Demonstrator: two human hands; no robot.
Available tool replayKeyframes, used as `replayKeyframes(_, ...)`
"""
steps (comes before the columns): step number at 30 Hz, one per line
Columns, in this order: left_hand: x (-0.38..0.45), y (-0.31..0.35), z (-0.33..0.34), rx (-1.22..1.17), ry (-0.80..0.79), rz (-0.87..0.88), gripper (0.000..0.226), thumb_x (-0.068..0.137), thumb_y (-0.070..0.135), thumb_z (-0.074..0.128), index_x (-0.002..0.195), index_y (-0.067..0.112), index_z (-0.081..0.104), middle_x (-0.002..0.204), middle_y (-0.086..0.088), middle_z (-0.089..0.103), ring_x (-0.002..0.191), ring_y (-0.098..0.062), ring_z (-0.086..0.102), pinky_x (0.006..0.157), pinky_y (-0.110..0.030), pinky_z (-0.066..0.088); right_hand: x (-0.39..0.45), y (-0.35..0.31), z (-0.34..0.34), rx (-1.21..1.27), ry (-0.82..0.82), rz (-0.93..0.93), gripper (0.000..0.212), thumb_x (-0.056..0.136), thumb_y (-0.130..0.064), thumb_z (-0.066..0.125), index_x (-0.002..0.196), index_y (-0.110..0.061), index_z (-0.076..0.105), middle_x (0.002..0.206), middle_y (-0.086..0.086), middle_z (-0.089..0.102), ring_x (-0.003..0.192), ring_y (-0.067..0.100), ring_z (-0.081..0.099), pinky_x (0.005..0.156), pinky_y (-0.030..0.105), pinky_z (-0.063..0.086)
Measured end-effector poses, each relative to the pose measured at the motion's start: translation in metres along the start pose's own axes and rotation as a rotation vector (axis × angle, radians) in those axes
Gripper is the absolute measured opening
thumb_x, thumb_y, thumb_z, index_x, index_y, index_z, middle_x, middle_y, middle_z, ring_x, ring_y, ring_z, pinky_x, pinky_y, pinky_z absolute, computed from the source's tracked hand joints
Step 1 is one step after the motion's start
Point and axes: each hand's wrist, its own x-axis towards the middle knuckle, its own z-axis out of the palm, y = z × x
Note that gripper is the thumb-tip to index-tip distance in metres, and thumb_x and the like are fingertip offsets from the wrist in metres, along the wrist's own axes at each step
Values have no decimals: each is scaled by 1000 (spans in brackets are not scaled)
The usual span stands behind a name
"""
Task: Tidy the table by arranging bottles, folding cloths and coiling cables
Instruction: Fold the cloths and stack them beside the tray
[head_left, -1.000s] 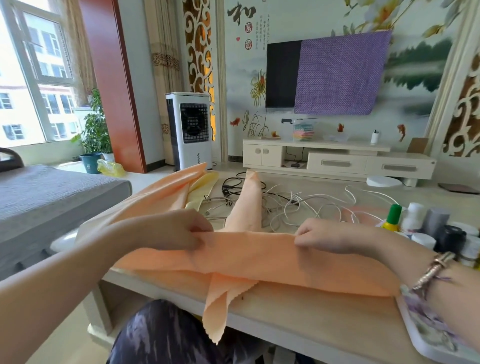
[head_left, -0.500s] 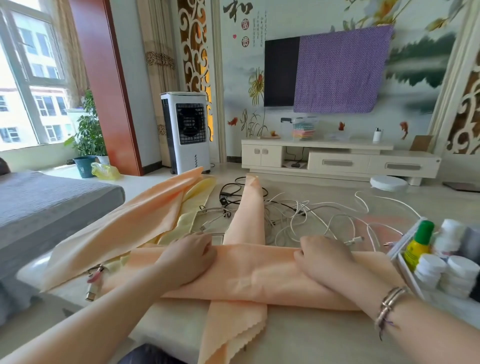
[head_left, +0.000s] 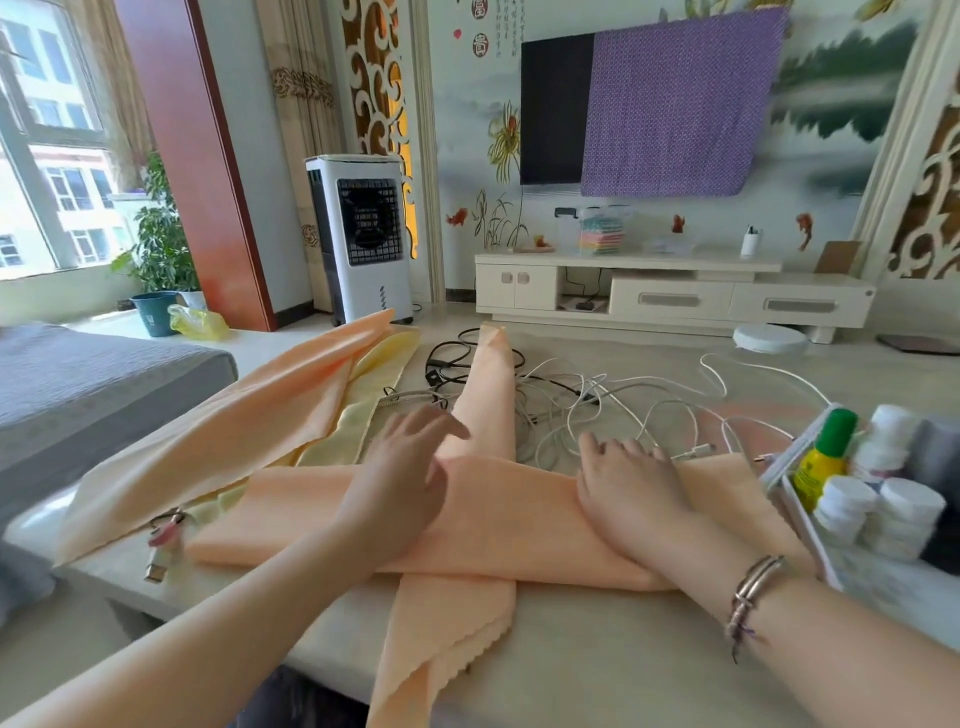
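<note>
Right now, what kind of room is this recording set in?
Most likely a home living room: a wall-mounted TV partly draped with a purple cloth above a low white media cabinet, and a grey sofa beside the low table.

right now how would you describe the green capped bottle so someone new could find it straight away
Look to the right edge of the table, where a white tray holds a cluster of bottles. The green capped bottle stands at the tray's near left corner, beside the white capped bottles. It is the only one with a yellow body and a green cap.
</note>
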Motion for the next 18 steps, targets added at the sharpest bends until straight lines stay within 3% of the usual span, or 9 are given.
replayKeyframes(3,2,43,11,-76,-158,150,37,94,13,46,127,21,59,135,8,54,129,-13,41,107,-22,28,-10,2,-10,1,-2,-34,30,95,-19,35,125,-15,35,128,7,46,122,27,42,97,39,35)
replayKeyframes(7,-9,60,43,162,-404,136,50,101,41,29,147,21,34,158,8,24,147,-16,13,119,-34,10,-35,18,-27,104,-71,-99,35,92,-26,42,126,-16,36,132,4,44,126,24,38,103,37,32)
replayKeyframes(9,-15,59,51,233,-436,95,57,101,48,24,153,26,17,161,11,10,148,-13,1,118,-35,0,-53,30,-38,181,-156,-150,45,89,-40,47,127,-20,37,135,0,42,129,20,36,105,35,31)
replayKeyframes(13,-16,58,56,275,-436,95,62,98,54,23,154,29,12,161,12,6,148,-12,-1,118,-35,-2,-91,50,-55,132,-214,-259,56,82,-61,49,127,-29,40,133,-9,38,128,13,30,106,31,28)
replayKeyframes(16,-16,61,54,286,-448,98,61,98,55,20,153,32,11,161,11,6,148,-13,-1,119,-38,0,-106,54,-61,-97,-95,-284,35,90,-37,49,122,-25,46,129,0,35,124,22,27,100,35,31)
replayKeyframes(18,-18,64,51,295,-471,95,60,98,55,20,153,33,10,161,10,5,148,-14,-2,120,-40,0,-108,52,-64,-244,-70,-249,31,87,-15,49,117,-23,53,127,5,37,123,28,29,96,37,30)
